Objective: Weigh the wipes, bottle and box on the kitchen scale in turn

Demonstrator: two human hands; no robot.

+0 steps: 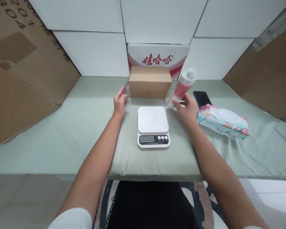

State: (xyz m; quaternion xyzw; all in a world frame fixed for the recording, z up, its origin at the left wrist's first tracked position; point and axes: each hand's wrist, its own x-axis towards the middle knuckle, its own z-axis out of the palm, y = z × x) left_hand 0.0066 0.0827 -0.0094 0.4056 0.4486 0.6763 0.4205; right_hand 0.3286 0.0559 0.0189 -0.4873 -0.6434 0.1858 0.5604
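A white kitchen scale with a blank display sits on the pale green cloth in front of me, nothing on its platform. My left hand rests open on the cloth just left of the scale, near a small brown cardboard box. My right hand is to the right of the scale, its fingers at the base of a tilted white bottle with a pink label. Whether the fingers grip the bottle or only touch it is unclear.
A pack of wet wipes lies right of my right hand, with a black phone behind it. A red-and-white carton stands behind the brown box. Large cardboard sheets lean at both sides; white panels form the back wall.
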